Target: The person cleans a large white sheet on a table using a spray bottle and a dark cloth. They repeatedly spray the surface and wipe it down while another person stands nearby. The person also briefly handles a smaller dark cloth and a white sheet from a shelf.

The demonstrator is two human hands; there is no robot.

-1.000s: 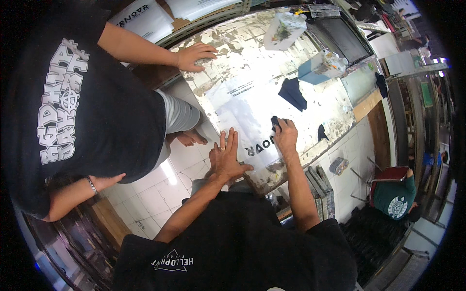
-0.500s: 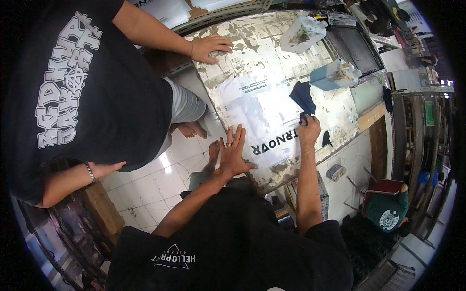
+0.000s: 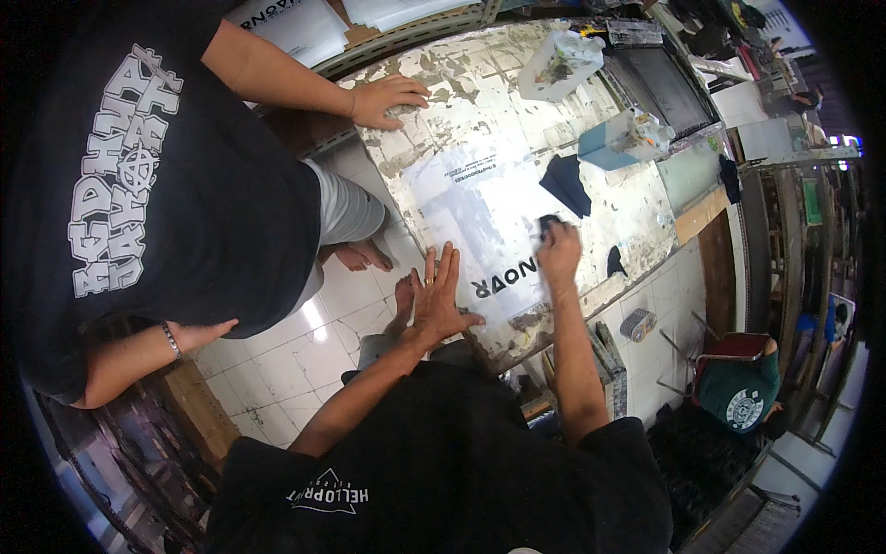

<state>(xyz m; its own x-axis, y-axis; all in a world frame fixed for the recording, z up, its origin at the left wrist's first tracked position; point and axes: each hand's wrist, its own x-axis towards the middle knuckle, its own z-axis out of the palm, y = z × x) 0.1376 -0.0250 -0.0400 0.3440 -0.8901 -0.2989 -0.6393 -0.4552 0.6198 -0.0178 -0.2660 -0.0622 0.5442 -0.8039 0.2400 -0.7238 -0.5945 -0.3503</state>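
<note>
A white sheet (image 3: 503, 226) with bold black lettering lies on the worn, paint-flaked table (image 3: 461, 106) in front of me. My left hand (image 3: 438, 300) rests at the sheet's near left edge, fingers spread flat. Over the lettering, my right hand (image 3: 560, 254) is closed around a small wad of dark cloth (image 3: 549, 222) and presses it to the sheet; motion blurs it a little. Just beyond lies a folded navy cloth (image 3: 566, 185). A smaller dark scrap of cloth (image 3: 616, 262) sits to the right of my hand.
Two cut-open plastic jugs, one whitish (image 3: 558, 66) and one with blue liquid (image 3: 623, 140), stand at the far right beside a dark-framed screen (image 3: 666, 88). A co-worker's hand (image 3: 388, 100) rests on the table's far left corner. Another person (image 3: 738, 388) is low at the right.
My right hand has swept left across the lettering with the dark cloth, covering more of the letters. My left hand stays spread at the sheet's edge. The whole view has shifted slightly.
</note>
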